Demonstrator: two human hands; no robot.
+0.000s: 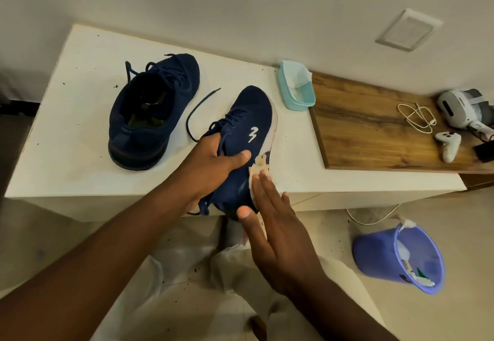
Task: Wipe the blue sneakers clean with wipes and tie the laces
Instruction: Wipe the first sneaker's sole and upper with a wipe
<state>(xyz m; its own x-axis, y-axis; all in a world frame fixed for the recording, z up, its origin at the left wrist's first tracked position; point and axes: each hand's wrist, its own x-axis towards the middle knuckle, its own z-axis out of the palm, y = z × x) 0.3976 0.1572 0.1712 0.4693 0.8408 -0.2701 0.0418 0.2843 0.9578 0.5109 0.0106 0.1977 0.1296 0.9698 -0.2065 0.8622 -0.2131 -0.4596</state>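
Observation:
My left hand (213,164) grips a blue sneaker (246,126) by its collar and tilts it over the front edge of the white table (80,100). The sneaker's laces hang loose. My right hand (275,223), fingers straight, presses a soiled white wipe (258,169) flat against the pale sole edge near the heel. The second blue sneaker (152,110) stands on the table to the left, untied, its opening facing me.
A teal box of wipes (296,86) sits at the table's back right. A wooden board (374,126) carries a white cable, a headset (465,108) and a controller. A blue bin (401,257) with used wipes stands on the floor at the right.

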